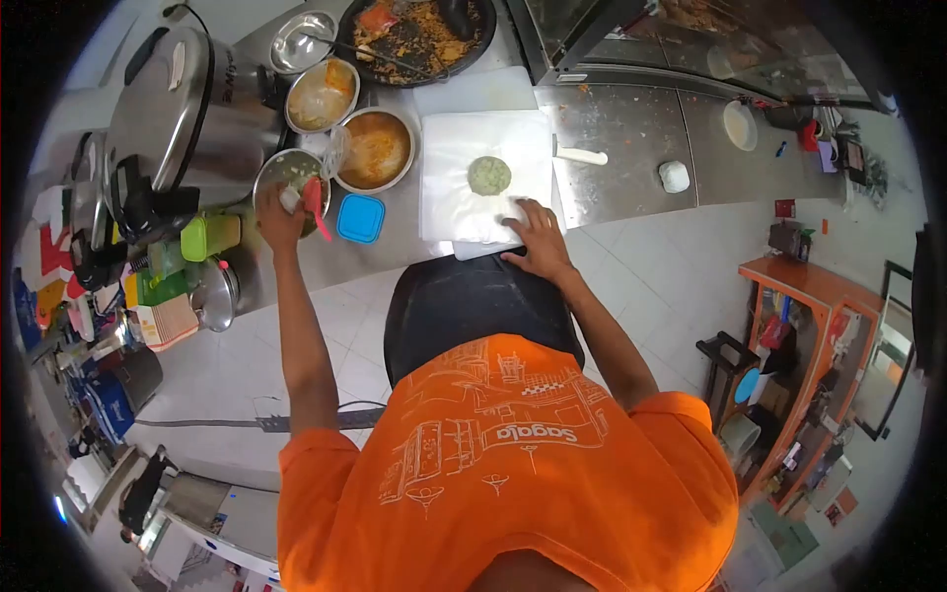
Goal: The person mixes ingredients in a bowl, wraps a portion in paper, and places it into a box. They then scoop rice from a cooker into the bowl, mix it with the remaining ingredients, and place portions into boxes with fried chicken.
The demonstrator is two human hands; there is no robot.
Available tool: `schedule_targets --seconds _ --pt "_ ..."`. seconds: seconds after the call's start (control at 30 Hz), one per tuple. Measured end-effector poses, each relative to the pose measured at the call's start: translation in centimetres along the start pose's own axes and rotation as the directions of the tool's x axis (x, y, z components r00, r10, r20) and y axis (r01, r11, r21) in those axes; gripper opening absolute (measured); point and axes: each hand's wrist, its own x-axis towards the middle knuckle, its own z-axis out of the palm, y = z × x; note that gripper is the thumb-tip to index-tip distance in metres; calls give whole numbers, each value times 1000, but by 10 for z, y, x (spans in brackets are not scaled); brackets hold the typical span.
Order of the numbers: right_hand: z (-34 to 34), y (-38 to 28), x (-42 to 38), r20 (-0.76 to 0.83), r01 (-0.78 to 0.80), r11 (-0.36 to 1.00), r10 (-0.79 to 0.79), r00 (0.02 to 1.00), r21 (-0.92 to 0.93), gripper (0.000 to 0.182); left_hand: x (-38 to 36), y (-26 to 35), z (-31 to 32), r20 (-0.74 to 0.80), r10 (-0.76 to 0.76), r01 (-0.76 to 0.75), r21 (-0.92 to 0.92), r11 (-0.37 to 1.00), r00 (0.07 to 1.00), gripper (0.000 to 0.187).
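Observation:
At the left, my left hand is at the near side of a steel bowl with pale green bits in it. Its fingers curl by a small whitish thing whose kind I cannot make out. A pink spatula-like utensil leans in that bowl. My right hand lies with fingers apart on the near right edge of a stack of white sheets. A flat, round green patty rests on the sheets, beyond the right fingertips and apart from them.
Two steel bowls with orange residue stand between the green one and the sheets. A blue-lidded box, a white-handled knife, a large pan, a pressure cooker and a white lump share the steel counter.

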Motion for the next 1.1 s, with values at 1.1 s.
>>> schedule_targets --seconds 1.1 --pt "10 11 3 -258 20 964 51 965 264 10 -77 200 45 162 544 -274 -726 631 823 10"
